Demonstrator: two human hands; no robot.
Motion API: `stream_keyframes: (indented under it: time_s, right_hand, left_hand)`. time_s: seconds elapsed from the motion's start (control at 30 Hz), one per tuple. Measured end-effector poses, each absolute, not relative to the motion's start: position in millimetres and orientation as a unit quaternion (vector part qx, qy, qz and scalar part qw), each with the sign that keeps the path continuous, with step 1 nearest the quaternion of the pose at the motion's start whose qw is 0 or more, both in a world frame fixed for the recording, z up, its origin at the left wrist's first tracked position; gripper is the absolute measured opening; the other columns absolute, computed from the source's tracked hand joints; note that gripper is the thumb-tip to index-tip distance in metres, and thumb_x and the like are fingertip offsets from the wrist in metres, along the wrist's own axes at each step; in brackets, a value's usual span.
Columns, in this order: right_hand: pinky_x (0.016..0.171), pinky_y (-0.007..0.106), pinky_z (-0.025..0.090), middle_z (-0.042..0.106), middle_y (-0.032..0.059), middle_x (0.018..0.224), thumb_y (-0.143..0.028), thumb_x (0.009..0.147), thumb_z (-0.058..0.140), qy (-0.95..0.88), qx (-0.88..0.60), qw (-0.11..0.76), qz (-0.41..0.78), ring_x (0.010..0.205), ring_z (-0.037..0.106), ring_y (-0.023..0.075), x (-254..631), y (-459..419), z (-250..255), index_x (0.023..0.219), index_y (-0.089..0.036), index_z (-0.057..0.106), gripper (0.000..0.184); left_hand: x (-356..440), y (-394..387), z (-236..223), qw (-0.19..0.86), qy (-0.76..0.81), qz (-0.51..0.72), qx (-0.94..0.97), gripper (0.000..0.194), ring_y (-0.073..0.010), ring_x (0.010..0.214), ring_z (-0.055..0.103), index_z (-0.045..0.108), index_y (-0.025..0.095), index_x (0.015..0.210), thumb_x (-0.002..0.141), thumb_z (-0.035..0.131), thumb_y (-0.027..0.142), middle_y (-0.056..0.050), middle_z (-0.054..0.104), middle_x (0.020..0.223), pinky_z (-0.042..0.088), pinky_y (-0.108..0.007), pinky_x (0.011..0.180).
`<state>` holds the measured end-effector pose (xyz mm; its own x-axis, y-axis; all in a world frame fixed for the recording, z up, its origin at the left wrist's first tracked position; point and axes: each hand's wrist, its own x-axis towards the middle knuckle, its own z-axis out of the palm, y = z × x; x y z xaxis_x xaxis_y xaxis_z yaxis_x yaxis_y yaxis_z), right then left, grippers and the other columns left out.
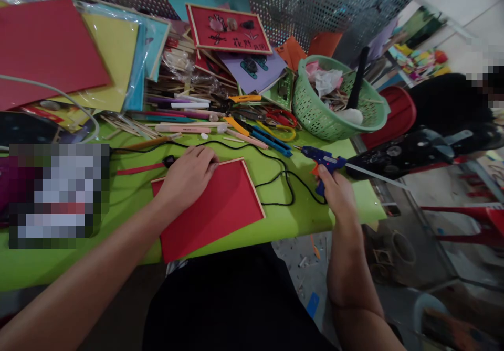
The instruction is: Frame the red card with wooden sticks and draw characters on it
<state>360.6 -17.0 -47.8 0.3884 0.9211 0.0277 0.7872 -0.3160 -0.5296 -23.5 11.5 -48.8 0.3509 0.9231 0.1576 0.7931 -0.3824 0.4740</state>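
Note:
My right hand (339,189) grips a blue glue gun (323,158) by its handle, with a finger at the orange trigger. A clear glue stick (380,177) juts from the gun's back, and its nozzle points left. My left hand (189,175) rests on the upper edge of a red card (212,209), its fingers bent and closed over the thin wooden strip (230,162) there. Part of that strip is hidden under the hand. Another wooden strip (254,188) runs along the card's right edge. The card's lower edge shows no strip.
A black cord (293,191) loops across the green table (307,217). Blue-handled pliers (271,138), scissors (281,117), pens and sticks lie behind. A green basket (334,123) stands back right. A framed red card with stones (230,31) leans at the back.

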Motion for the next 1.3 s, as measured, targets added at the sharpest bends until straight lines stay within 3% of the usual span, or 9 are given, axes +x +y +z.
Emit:
stream_keyframes:
  time_s: [0.13,0.23,0.37,0.5,0.67,1.07,1.3]
  right_hand:
    - [0.063,0.035,0.035,0.069,0.0116,0.076,-0.078,0.093,0.033,-0.553,-0.82,0.119,0.084,0.068,0.059,0.0262,359,-15,-30,0.08,-0.021,0.07,0.069]
    - [0.062,0.036,0.033,0.066,0.0116,0.07,-0.076,0.094,0.034,-0.543,-0.836,0.074,0.021,0.064,0.056,0.026,358,-20,-18,0.08,-0.021,0.07,0.067]
    - [0.064,0.035,0.038,0.067,0.0075,0.072,-0.065,0.095,0.049,-0.586,-0.789,0.179,-0.054,0.066,0.058,0.0238,349,-29,-5,0.086,-0.021,0.07,0.05]
    - [0.076,0.035,0.049,0.073,0.0064,0.091,-0.043,0.1,0.055,-0.732,-0.616,0.292,0.006,0.082,0.066,0.0219,313,-21,2,0.097,-0.023,0.072,0.026]
    - [0.094,0.043,0.05,0.075,0.0077,0.115,-0.026,0.104,0.05,-0.869,-0.438,0.218,0.073,0.107,0.067,0.0247,256,2,-4,0.121,-0.026,0.071,0.027]
    - [0.1,0.047,0.048,0.067,0.0152,0.13,-0.033,0.106,0.045,-0.925,-0.368,0.09,0.037,0.117,0.059,0.0299,226,17,-33,0.141,-0.014,0.061,0.043]
    - [0.101,0.049,0.047,0.065,0.016,0.133,-0.036,0.107,0.043,-0.923,-0.377,0.068,0.046,0.119,0.057,0.0317,223,18,-35,0.144,-0.013,0.058,0.047]
  left_hand:
    - [-24,12,-50,0.16,0.53,0.213,0.805,0.009,-0.0297,0.102,0.058,0.054,0.022,0.09,0.097,0.048,0.02,-0.01,0.064,0.1,0.045,-0.046,0.099]
    - [-23,13,-51,0.157,0.528,0.209,0.808,0.009,-0.0305,0.102,0.059,0.055,0.021,0.091,0.097,0.049,0.019,-0.011,0.063,0.099,0.045,-0.047,0.098]
    - [-23,14,-53,0.149,0.525,0.202,0.813,0.01,-0.0299,0.102,0.059,0.056,0.02,0.091,0.096,0.049,0.018,-0.011,0.064,0.098,0.046,-0.046,0.097]
    - [-25,14,-55,0.144,0.526,0.215,0.81,0.007,-0.0286,0.101,0.059,0.057,0.02,0.092,0.096,0.051,0.019,-0.01,0.065,0.099,0.047,-0.045,0.094]
    - [-27,14,-57,0.132,0.522,0.207,0.817,0.007,-0.0271,0.099,0.059,0.055,0.02,0.092,0.097,0.051,0.016,-0.009,0.065,0.099,0.048,-0.042,0.092]
    - [-25,15,-55,0.129,0.524,0.198,0.818,0.008,-0.0279,0.097,0.058,0.055,0.02,0.091,0.097,0.05,0.015,-0.009,0.064,0.097,0.049,-0.044,0.091]
    - [-23,13,-55,0.125,0.528,0.196,0.817,0.009,-0.0285,0.097,0.058,0.055,0.019,0.091,0.098,0.05,0.015,-0.009,0.063,0.097,0.05,-0.046,0.091]
